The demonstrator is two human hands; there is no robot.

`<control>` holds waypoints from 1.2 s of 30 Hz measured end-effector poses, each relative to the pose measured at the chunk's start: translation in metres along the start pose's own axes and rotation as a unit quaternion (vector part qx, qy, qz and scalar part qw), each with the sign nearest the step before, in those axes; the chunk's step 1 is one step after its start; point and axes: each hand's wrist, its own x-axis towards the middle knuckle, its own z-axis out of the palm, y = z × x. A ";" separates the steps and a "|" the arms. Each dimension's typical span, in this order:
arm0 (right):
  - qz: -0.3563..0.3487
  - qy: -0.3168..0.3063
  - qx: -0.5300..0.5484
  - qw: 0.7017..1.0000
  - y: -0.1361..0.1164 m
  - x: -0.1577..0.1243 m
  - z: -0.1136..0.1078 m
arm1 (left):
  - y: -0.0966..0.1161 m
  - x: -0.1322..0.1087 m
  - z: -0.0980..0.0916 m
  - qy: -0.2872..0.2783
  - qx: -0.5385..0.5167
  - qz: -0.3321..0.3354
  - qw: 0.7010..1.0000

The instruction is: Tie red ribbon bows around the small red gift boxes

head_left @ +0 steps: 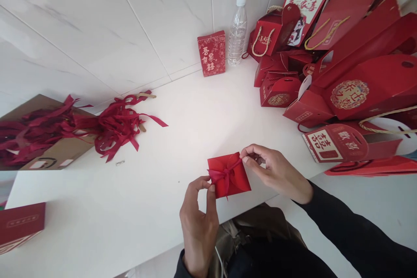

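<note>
A small red gift box (243, 181) lies on the white table near its front edge. Around it runs a dark red ribbon (226, 173), tied in a bow on top. At the box's left edge, my left hand (199, 213) is closed, thumb and forefinger pinching the ribbon there. My right hand (275, 169) pinches the ribbon at the upper right corner, its other fingers curled. The fingertips partly hide both ribbon ends.
A cardboard box (61, 152) overflows with red ribbons (119, 124) on the left. Against the tiled wall stand a red box (211, 54) and a plastic bottle (237, 34). Many red gift boxes (352, 91) pile up on the right. Another red box (22, 226) sits at the left edge.
</note>
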 end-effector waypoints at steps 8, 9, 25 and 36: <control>0.002 0.000 -0.015 1.000 0.003 0.001 0.000 | 0.000 -0.001 -0.003 0.007 -0.065 -0.100 0.993; 0.002 -0.001 -0.017 1.000 0.003 0.001 0.000 | -0.002 -0.002 -0.004 0.009 -0.065 -0.103 0.993; -0.219 -0.003 -0.131 0.967 -0.019 -0.013 0.023 | 0.009 0.011 0.008 -0.024 0.084 0.174 0.981; -0.082 0.013 -0.018 0.996 -0.016 -0.015 0.013 | 0.004 0.006 0.005 -0.010 0.029 0.155 0.987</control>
